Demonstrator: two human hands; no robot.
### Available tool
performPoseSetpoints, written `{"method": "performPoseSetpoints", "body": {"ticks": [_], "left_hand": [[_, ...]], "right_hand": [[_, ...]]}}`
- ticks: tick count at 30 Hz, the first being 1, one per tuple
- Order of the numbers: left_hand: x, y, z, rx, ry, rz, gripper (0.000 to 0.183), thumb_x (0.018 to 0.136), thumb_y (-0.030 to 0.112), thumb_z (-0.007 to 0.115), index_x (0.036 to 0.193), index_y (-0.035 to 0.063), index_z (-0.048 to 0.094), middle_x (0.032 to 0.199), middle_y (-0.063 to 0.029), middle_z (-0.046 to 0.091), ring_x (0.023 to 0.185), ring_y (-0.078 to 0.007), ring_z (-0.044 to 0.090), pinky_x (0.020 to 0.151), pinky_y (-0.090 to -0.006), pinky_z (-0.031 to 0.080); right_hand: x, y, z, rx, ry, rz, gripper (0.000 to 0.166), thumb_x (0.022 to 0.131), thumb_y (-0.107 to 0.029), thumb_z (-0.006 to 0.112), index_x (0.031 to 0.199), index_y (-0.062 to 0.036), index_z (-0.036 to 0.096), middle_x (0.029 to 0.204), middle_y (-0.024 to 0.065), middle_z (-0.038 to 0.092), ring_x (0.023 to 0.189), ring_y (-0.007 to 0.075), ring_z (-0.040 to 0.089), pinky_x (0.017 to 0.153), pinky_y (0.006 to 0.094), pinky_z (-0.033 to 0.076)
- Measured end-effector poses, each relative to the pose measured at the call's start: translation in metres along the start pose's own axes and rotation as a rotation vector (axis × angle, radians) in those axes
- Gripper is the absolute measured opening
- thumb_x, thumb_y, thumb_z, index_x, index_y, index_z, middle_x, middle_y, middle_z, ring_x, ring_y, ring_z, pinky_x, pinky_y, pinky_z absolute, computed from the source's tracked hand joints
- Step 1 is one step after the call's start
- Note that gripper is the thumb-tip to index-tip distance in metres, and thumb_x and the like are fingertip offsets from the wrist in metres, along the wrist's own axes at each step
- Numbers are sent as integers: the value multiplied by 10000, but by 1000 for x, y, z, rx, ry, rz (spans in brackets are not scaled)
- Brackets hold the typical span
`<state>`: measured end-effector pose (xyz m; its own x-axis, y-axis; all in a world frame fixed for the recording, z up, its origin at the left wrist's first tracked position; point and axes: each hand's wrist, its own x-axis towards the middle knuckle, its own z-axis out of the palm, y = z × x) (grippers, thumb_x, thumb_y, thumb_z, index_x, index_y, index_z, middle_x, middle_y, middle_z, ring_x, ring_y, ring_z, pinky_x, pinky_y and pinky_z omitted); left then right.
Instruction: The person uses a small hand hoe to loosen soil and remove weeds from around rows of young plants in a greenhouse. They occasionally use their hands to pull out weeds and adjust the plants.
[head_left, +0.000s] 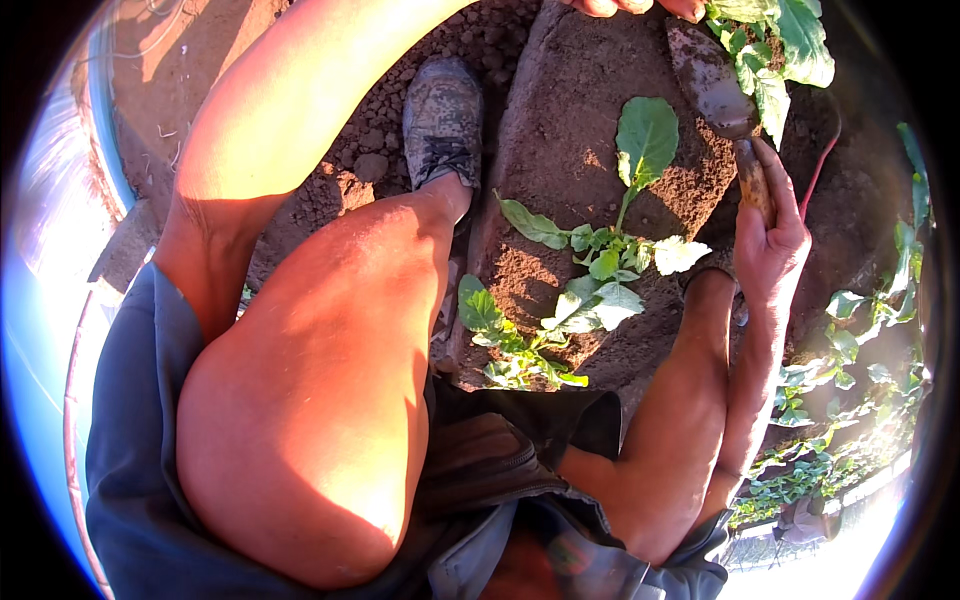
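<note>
My right hand (776, 217) is closed around the worn wooden handle (754, 184) of a garden trowel. The trowel's soil-smeared metal blade (712, 79) points up and left, beside a broad-leaved green plant (772, 86). Only a few fingertips of my left hand (634, 6) show at the top edge, close to that plant's leaves. The rest of that hand is out of view, so its grip is hidden. Left of my right wrist, a leafy seedling (619, 244) stands in the brown soil (570, 150), and a smaller one (525, 360) grows nearer to me.
A camouflage shoe (444, 124) stands on crumbly soil left of the raised bed edge (502, 135). My bare knee (315, 390) fills much of the lower left. A thin red stem (817, 176) rises behind my right hand. More leafy plants (840, 420) grow at the right.
</note>
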<state>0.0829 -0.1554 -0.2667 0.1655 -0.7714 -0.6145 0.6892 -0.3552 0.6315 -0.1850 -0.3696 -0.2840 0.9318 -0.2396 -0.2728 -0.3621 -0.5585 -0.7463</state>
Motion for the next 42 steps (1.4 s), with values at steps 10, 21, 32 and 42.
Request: {"method": "performPoseSetpoints", "body": {"ticks": [10, 21, 32, 42], "left_hand": [[0, 1, 6, 5, -7, 7, 199, 1037, 262, 602, 1052, 93, 707, 792, -25, 707, 523, -60, 512, 424, -219, 350], [-4, 3, 8, -22, 0, 5, 203, 1038, 265, 603, 1057, 94, 710, 786, -22, 706, 522, -59, 514, 424, -218, 349], [-11, 9, 12, -78, 9, 5, 206, 1038, 269, 604, 1061, 96, 713, 780, -19, 705, 521, -58, 516, 423, -217, 348], [-17, 9, 14, -119, 28, -8, 209, 1039, 273, 605, 1066, 97, 715, 774, -17, 704, 519, -57, 517, 423, -216, 348]], "right_hand": [[2, -2, 4, -37, 64, -2, 600, 852, 45, 481, 1405, -130, 636, 1081, -38, 704, 747, 6, 513, 671, 173, 435], [18, -12, 2, 217, 44, 153, 523, 896, 34, 504, 1391, -77, 634, 968, -51, 683, 737, -8, 503, 650, 159, 404], [8, -9, -6, 232, 16, 259, 512, 920, -25, 499, 1413, -88, 621, 766, -59, 551, 652, 12, 429, 586, 176, 349], [10, 6, 0, 180, 50, 223, 573, 861, -17, 488, 1412, -93, 623, 821, -67, 596, 674, 10, 448, 603, 183, 373]]}}
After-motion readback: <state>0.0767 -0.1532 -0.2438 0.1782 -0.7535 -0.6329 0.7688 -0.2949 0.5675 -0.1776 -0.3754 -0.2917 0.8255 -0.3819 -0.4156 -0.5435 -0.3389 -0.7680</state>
